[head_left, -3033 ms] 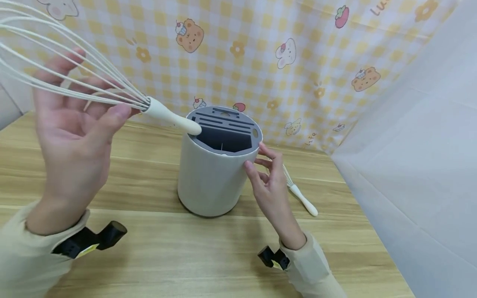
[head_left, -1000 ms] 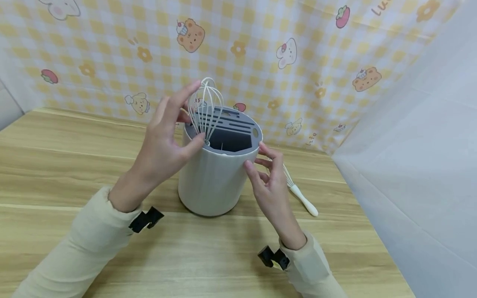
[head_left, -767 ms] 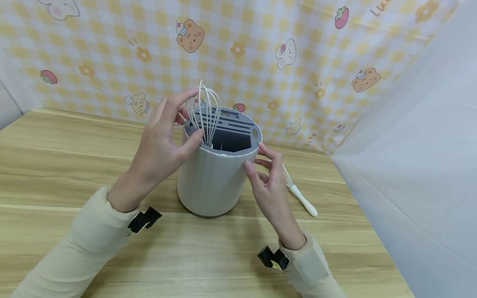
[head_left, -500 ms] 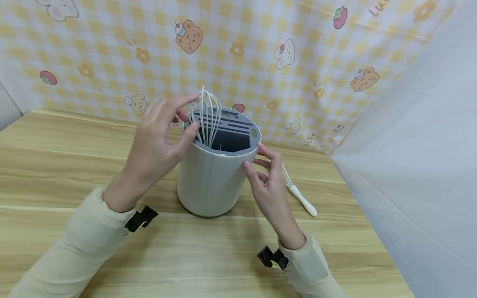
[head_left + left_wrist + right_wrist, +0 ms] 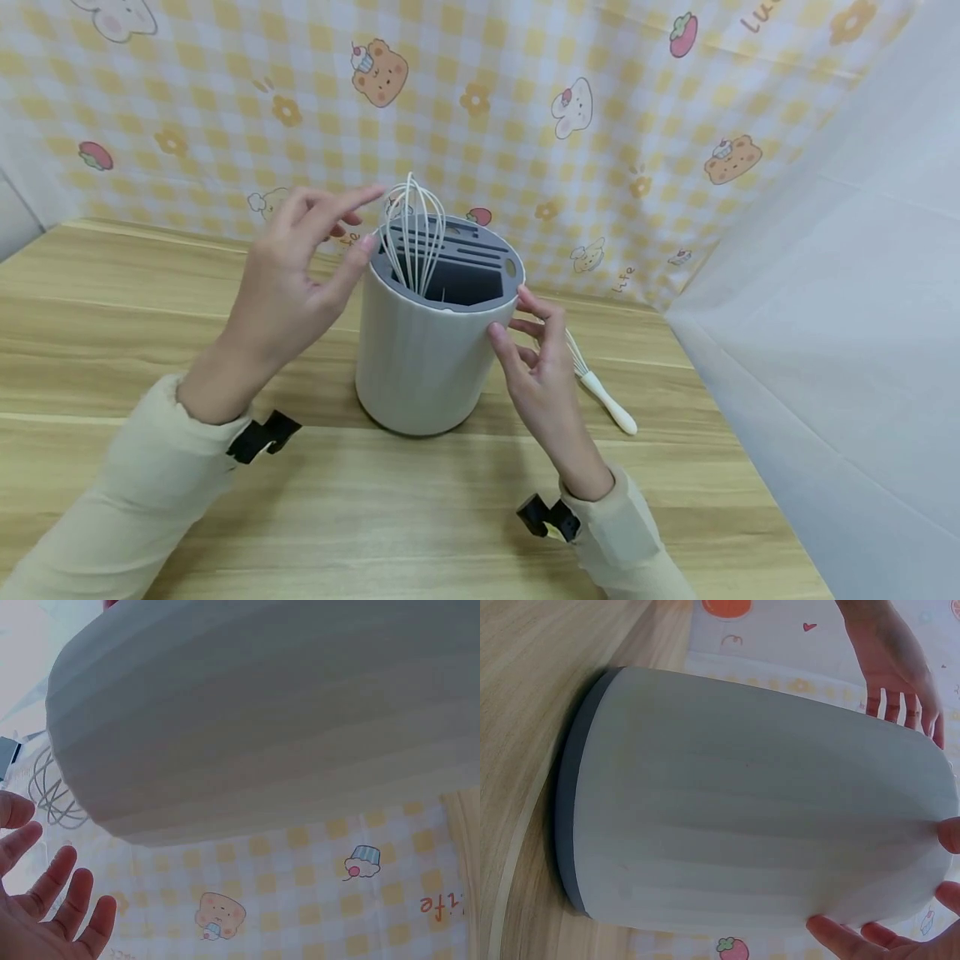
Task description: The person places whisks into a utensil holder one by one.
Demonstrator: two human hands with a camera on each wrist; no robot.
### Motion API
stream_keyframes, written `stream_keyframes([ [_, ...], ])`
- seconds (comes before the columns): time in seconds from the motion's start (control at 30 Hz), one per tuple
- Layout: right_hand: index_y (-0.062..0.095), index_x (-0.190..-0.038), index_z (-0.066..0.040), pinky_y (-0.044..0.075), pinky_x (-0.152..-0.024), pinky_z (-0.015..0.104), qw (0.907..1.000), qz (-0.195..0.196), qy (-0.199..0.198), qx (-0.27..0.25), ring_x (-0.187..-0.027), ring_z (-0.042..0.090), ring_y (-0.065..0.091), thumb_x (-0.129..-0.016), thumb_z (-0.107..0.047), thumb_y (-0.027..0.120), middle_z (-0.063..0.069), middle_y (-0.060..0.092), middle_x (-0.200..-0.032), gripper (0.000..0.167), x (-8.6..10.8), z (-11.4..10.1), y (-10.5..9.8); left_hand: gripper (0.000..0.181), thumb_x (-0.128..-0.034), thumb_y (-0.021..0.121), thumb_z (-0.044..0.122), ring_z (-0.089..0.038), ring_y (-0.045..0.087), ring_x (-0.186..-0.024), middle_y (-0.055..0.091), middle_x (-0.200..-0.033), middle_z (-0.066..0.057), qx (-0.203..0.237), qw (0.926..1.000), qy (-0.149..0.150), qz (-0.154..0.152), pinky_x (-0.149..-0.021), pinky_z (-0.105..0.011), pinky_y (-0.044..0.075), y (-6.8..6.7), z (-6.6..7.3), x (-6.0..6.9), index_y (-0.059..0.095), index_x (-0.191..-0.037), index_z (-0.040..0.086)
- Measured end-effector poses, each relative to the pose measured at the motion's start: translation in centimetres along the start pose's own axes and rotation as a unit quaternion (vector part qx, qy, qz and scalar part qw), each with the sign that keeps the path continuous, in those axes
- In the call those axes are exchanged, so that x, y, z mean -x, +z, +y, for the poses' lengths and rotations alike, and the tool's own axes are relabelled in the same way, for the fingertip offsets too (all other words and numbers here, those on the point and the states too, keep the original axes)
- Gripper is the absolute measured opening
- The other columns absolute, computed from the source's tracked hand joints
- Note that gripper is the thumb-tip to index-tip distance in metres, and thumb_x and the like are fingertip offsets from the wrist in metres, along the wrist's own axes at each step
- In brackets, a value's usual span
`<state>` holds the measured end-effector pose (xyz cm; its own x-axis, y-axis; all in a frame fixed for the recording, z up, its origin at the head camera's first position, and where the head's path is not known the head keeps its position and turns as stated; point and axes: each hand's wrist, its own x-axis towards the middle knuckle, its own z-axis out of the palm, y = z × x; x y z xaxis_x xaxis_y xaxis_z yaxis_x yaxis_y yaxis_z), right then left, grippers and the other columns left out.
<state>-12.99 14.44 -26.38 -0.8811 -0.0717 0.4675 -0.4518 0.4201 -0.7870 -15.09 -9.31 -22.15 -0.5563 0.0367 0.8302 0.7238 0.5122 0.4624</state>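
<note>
A white ribbed holder [image 5: 427,367] with a grey slotted top [image 5: 480,250] stands upright on the wooden table. In its left part a cream whisk [image 5: 411,242] sits wires up, its handle hidden inside. My left hand [image 5: 281,287] is just left of the whisk, fingers spread and holding nothing; the left wrist view also shows this hand [image 5: 45,900] apart from the whisk wires [image 5: 56,795]. My right hand [image 5: 543,375] touches the holder's upper right side with thumb and fingertips, seen too in the right wrist view, where the hand [image 5: 900,941] is at the holder's [image 5: 757,802] upper end.
A smaller whisk [image 5: 607,402] lies on the table [image 5: 360,517] right of the holder, its wires partly behind my right hand. A yellow checked cloth [image 5: 480,142] hangs behind, and a white sheet [image 5: 840,333] is on the right.
The large whisk has gone from my left hand, tilted in the air, to upright in the holder. My left hand has let go and moved left. The right hand has stayed in place.
</note>
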Motion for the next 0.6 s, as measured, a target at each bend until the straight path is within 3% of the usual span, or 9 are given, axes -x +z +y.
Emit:
stream_keyframes([
  [0.17, 0.035, -0.134, -0.012, 0.052, -0.089, 0.037, 1.0000, -0.003, 0.006, -0.003, -0.112, 0.022, 0.053, -0.093, -0.019, 0.056, 0.008, 0.043, -0.131, 0.047, 0.0, 0.1, 0.1, 0.041, -0.0882, 0.059, 0.010, -0.010, 0.052, -0.093, 0.057, -0.106, -0.011, 0.025, 0.9987, -0.043, -0.012, -0.081, -0.016, 0.042, -0.9, -0.6, 0.0, 0.055, -0.129, 0.016],
  [0.3, 0.035, -0.134, -0.012, 0.052, -0.090, 0.037, 0.9999, -0.005, 0.010, -0.006, -0.113, 0.021, 0.053, -0.093, -0.020, 0.057, 0.007, 0.043, -0.131, 0.047, 0.0, 0.1, 0.1, 0.042, -0.0884, 0.060, 0.010, -0.004, 0.054, -0.094, 0.057, -0.109, -0.002, 0.065, 0.9934, -0.088, -0.031, -0.080, -0.013, 0.044, -1.6, -1.1, 0.1, 0.054, -0.129, 0.017],
  [0.47, 0.036, -0.134, -0.012, 0.052, -0.089, 0.037, 1.0000, -0.003, 0.006, -0.005, -0.112, 0.022, 0.053, -0.093, -0.019, 0.057, 0.007, 0.043, -0.131, 0.047, 0.0, 0.1, 0.1, 0.040, -0.0884, 0.060, 0.006, -0.006, 0.056, -0.099, 0.055, -0.112, 0.007, 0.127, 0.9798, -0.136, -0.072, -0.082, -0.011, 0.045, -2.2, -2.0, 0.4, 0.053, -0.128, 0.010],
  [0.6, 0.036, -0.134, -0.012, 0.052, -0.089, 0.037, 1.0000, -0.003, 0.005, -0.004, -0.112, 0.022, 0.054, -0.093, -0.019, 0.056, 0.008, 0.043, -0.131, 0.047, -0.1, 0.1, 0.0, 0.040, -0.0897, 0.059, 0.008, -0.006, 0.055, -0.103, 0.053, -0.118, 0.004, 0.164, 0.9646, -0.172, -0.114, -0.083, -0.009, 0.046, -2.1, -2.9, 0.8, 0.051, -0.129, 0.008],
])
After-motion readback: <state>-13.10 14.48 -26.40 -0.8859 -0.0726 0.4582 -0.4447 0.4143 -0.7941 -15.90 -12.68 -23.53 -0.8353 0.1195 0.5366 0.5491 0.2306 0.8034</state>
